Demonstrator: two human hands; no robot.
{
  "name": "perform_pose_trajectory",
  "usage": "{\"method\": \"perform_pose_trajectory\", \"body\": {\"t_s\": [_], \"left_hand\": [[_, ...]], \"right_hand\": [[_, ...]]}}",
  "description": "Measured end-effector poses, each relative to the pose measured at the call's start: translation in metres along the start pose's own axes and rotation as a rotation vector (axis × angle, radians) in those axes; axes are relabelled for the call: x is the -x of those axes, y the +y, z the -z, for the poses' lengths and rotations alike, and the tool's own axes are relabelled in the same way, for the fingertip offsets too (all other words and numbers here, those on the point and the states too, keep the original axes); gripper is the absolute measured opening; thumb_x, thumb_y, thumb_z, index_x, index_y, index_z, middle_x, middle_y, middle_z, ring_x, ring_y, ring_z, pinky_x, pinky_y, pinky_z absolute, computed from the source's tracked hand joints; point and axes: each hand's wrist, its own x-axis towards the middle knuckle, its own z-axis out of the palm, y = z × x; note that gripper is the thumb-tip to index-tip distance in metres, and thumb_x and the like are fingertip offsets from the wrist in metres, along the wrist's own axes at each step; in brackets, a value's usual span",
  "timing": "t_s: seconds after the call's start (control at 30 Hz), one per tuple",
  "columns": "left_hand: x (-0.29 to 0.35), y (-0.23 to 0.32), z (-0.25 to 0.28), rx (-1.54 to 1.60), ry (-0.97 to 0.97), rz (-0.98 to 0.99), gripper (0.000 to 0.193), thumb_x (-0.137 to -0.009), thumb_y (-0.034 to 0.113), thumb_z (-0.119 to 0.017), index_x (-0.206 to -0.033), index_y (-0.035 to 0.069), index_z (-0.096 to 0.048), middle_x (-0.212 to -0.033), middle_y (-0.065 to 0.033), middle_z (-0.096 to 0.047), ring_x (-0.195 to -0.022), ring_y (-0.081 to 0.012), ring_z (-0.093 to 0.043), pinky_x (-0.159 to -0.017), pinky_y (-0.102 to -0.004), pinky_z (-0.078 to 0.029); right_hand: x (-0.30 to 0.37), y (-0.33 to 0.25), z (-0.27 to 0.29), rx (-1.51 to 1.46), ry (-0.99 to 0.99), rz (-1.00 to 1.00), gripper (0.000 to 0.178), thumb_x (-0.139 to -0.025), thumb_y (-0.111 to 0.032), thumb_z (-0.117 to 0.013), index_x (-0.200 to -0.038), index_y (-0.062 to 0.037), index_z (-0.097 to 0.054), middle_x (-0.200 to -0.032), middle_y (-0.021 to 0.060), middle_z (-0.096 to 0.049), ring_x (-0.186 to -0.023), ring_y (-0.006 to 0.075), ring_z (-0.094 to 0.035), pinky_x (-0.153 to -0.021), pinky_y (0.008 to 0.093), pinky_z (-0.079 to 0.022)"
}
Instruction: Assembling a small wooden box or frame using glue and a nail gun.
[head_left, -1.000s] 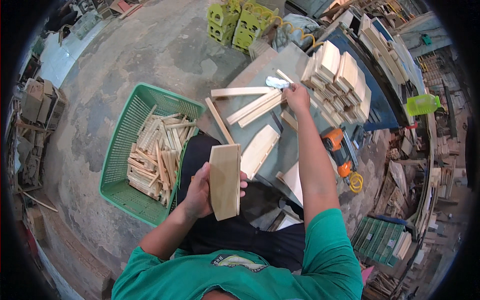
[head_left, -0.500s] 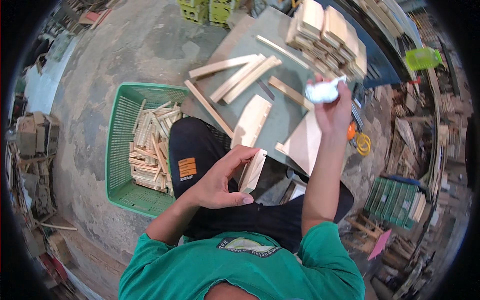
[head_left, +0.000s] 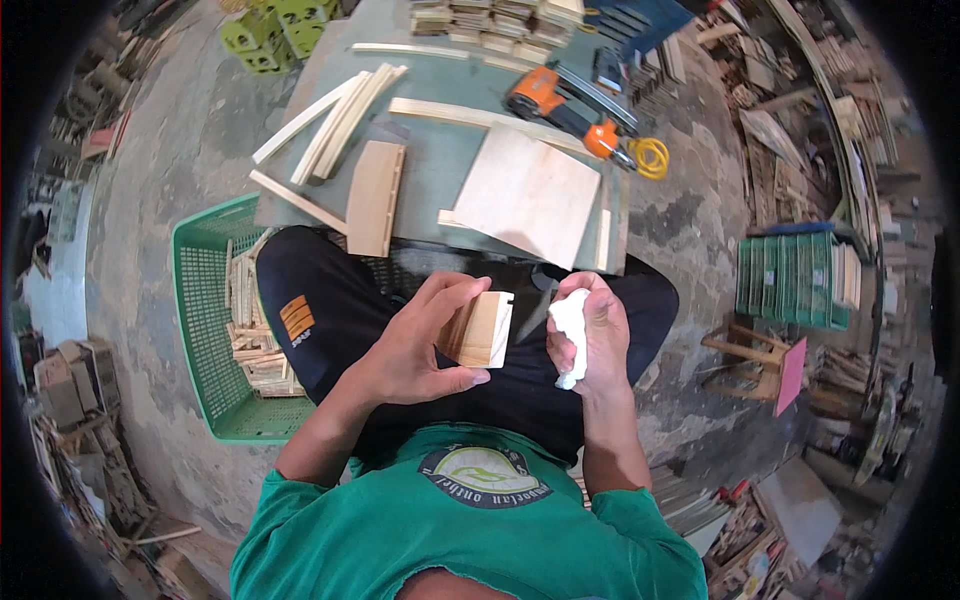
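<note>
Far left: green crate [head_left: 195,320] holding wood strips [head_left: 265,365]. Left leg [head_left: 330,285]: orange patch [head_left: 296,318], small pale marking beneath. Left hand [head_left: 410,345] above lap, reaching inward, fingers over and thumb under; grip parted by the block's [head_left: 475,335] width, holding it with the grooved end to the right. Shirt [head_left: 400,520]: oval green emblem [head_left: 485,474], pale lettering curving on a dark surround. Right hand [head_left: 603,330] just beside block, apart from it; upright, fingers curled, grip closed round crumpled white cloth [head_left: 569,335].
</note>
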Motion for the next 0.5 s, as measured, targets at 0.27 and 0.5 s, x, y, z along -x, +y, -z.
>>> {"method": "perform_pose_trajectory", "body": {"t_s": [0.27,0.5], "left_hand": [[-0.024,0.028,-0.023,-0.241,-0.151,-0.057,0.092,-0.066,0.014,-0.087,-0.145,0.006,-0.04,-0.131,-0.0171,-0.047,-0.116,-0.0355,-0.054,-0.097,-0.0402,-0.048],[-0.027,0.042,-0.035,-0.318,-0.142,-0.106,0.096,-0.061,0.009,-0.089,-0.144,0.008,-0.042,-0.131,-0.0165,-0.048,-0.116,-0.0357,-0.054,-0.097,-0.0415,-0.048]], "right_hand": [[0.038,-0.037,0.004,0.184,0.042,0.214,0.026,-0.092,-0.022,-0.073,-0.101,-0.0028,-0.057,-0.079,0.0058,-0.065,-0.055,0.0073,-0.059,-0.047,0.0202,-0.049],[0.059,-0.041,0.007,0.408,0.074,0.329,0.022,-0.088,-0.007,-0.075,-0.105,0.0009,-0.063,-0.086,0.0118,-0.067,-0.062,0.0091,-0.063,-0.051,0.0213,-0.051]]}}
